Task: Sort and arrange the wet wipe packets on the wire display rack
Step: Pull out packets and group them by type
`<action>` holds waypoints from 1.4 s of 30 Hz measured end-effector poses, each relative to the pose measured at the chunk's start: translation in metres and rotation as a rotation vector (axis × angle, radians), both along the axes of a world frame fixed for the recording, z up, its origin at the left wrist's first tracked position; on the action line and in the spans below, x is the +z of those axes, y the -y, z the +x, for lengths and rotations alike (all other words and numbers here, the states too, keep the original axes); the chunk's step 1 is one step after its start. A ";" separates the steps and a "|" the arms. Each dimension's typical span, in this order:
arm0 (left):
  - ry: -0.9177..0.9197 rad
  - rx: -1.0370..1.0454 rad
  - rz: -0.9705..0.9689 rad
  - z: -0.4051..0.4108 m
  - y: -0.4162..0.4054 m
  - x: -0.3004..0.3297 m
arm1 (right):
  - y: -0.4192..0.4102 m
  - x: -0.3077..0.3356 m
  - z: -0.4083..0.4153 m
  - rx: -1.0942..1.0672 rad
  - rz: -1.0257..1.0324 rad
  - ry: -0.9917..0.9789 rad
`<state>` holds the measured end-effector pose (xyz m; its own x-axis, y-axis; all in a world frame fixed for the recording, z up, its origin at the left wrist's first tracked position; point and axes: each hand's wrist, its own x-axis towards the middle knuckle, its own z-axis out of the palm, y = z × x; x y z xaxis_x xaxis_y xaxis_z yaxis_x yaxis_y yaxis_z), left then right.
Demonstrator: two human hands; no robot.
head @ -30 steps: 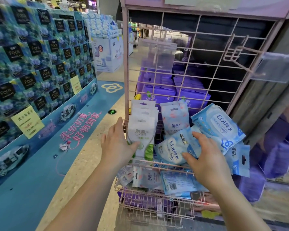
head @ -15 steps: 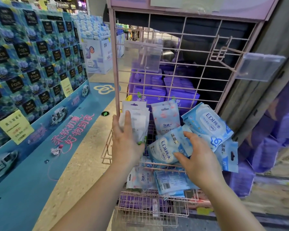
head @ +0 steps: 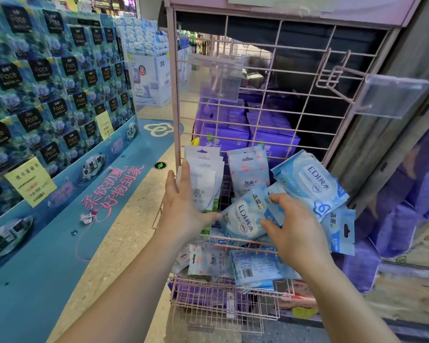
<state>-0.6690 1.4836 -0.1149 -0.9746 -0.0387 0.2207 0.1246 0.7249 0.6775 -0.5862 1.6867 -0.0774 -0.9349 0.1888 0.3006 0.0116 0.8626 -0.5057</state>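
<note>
Left hand [head: 183,209] gripped the white packet stack [head: 204,177] at the wire rack's [head: 258,115] left edge, thumb curled beneath. Right hand [head: 295,231] pinched a blue EDI packet [head: 245,216] (tilted) mid-rack; a larger EDI packet [head: 310,184] leaned toward the right edge.

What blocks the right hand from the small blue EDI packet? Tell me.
Nothing visible: the right hand already touches the small blue EDI packet, its fingers curled over the packet's upper edge.
</note>
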 end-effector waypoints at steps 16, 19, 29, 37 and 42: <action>0.030 -0.434 0.495 0.041 -0.028 0.034 | 0.014 0.043 -0.006 0.381 -0.385 -0.265; 0.117 -0.419 0.657 0.037 -0.034 0.028 | 0.010 0.054 -0.004 0.402 -0.538 -0.292; 0.170 -0.306 0.900 0.026 -0.016 0.017 | -0.018 0.004 0.022 -0.004 0.029 0.222; 0.160 -0.601 0.827 0.032 -0.008 0.026 | -0.020 0.022 0.014 0.146 -0.277 -0.223; 0.155 -0.782 0.693 0.037 -0.019 0.037 | -0.019 0.043 0.004 0.414 -0.649 -0.171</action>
